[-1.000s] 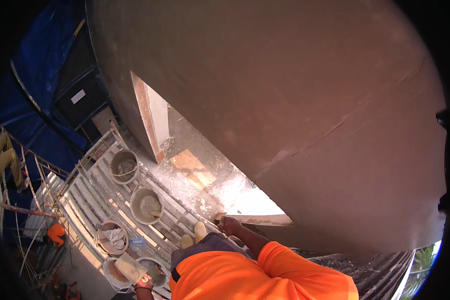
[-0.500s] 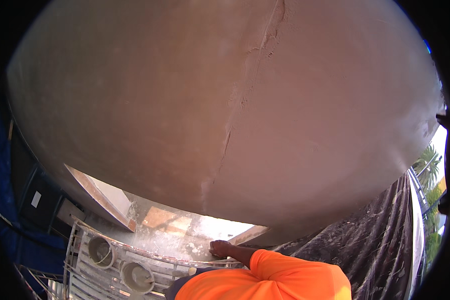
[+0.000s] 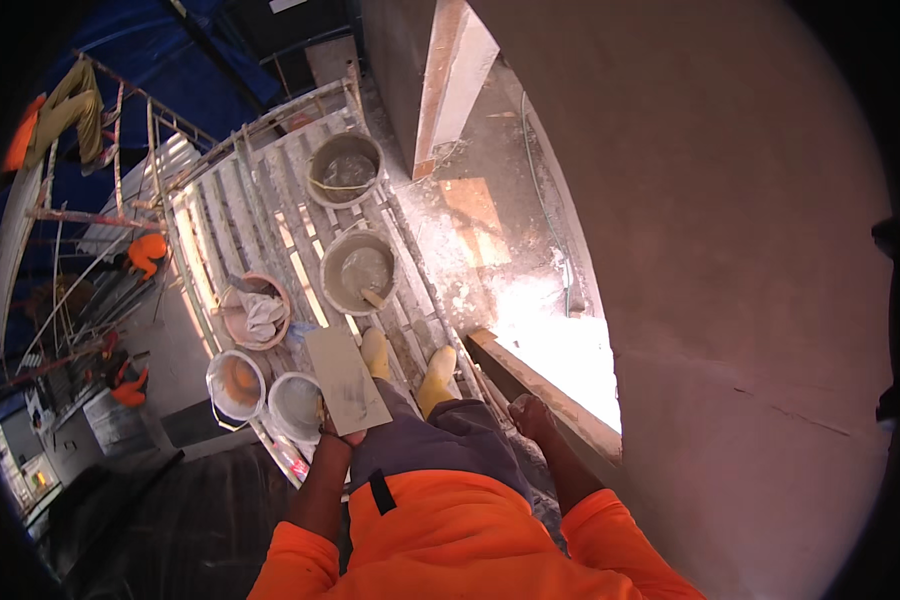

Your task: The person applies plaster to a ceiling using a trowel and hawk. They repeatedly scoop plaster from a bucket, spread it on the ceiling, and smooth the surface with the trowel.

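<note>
While the left hand (image 3: 346, 437) wraps the near end of the board (image 3: 348, 378), grip partly hidden, we see it inward of the platform's (image 3: 415, 270) left edge, probably keeping its face free. Right hand (image 3: 532, 415) curls beside the sill (image 3: 560, 393), maybe for balance; contents we can't tell.

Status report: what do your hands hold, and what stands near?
Left hand: holding flat board. Right hand: beside wooden ledge, grip unclear. Buckets stand on slatted platform near boots.
</note>
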### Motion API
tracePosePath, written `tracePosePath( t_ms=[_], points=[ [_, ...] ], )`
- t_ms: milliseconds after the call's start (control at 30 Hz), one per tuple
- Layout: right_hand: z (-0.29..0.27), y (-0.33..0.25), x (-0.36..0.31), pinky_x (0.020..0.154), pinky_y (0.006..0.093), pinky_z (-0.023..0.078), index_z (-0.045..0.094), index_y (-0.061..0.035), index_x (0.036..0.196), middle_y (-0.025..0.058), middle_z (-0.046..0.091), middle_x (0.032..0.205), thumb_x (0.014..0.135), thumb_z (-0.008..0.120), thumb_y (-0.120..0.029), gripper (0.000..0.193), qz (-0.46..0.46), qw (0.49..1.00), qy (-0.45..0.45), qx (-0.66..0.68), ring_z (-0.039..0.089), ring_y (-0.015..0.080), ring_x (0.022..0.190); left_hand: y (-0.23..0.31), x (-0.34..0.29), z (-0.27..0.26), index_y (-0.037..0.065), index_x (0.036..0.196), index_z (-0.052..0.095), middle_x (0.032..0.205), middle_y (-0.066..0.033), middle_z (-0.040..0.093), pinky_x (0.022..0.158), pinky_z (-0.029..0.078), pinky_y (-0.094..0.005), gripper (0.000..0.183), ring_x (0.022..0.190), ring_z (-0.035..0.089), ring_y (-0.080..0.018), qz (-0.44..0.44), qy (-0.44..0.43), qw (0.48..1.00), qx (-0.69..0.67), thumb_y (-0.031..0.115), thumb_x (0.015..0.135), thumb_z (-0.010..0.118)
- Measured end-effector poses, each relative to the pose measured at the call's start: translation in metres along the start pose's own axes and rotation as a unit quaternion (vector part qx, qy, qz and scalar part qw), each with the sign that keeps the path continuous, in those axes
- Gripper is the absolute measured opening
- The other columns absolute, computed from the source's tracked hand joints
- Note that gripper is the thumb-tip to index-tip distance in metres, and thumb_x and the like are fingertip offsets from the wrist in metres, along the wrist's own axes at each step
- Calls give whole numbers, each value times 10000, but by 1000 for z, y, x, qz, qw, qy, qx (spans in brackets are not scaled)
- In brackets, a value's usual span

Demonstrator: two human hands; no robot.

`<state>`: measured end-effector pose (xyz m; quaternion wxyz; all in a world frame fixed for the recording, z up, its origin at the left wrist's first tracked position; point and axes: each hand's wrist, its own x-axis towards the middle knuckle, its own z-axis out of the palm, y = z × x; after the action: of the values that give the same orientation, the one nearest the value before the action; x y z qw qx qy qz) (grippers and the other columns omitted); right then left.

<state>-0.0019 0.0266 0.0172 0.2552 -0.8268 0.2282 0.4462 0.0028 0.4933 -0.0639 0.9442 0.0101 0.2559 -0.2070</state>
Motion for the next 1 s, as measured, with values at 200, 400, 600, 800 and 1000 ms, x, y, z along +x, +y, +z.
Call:
tracePosePath(
  t_ms=[200,400,600,800,1000],
  points=[
    [80,-180,156,1048,529,469,660,-42,1161,211,569,1300,958,604,-394,410,-229,959,15,-168,540,434,1261,11,-24,-55,143,1476,475,1483,-73,528,1096,463,-473,484,1350,521,-283,55,85,965,240,419,1097,358],
    [187,-302,359,1101,524,353,659,-45,1217,183,622,1300,939,560,-291,384,-390,839,146,-351,509,375,1297,25,-26,-89,128,1479,462,1471,-78,528,1057,493,-468,482,1302,555,-282,99,126,986,-37,417,1102,381],
    [240,-347,456,1211,613,213,611,-31,1336,213,559,1459,1003,447,-309,464,-299,854,-3,-425,379,412,1461,40,-12,-116,124,1461,476,1439,-83,551,1029,509,-467,473,1271,572,-290,114,173,975,-84,415,1098,392],
    [193,-364,424,1135,504,407,563,-6,1347,224,557,1444,929,584,-316,521,-217,895,-16,-391,530,409,1337,50,27,-104,120,1443,489,1408,-89,574,1002,524,-466,464,1240,590,-298,117,186,969,-108,414,1094,402],
    [89,-298,269,1011,453,487,475,-36,1352,223,586,1186,784,810,-239,690,-292,955,-50,10,595,413,1147,52,54,-59,117,1405,519,1353,-94,609,946,543,-463,469,1182,612,-308,88,202,975,17,438,1078,417]
  ],
)
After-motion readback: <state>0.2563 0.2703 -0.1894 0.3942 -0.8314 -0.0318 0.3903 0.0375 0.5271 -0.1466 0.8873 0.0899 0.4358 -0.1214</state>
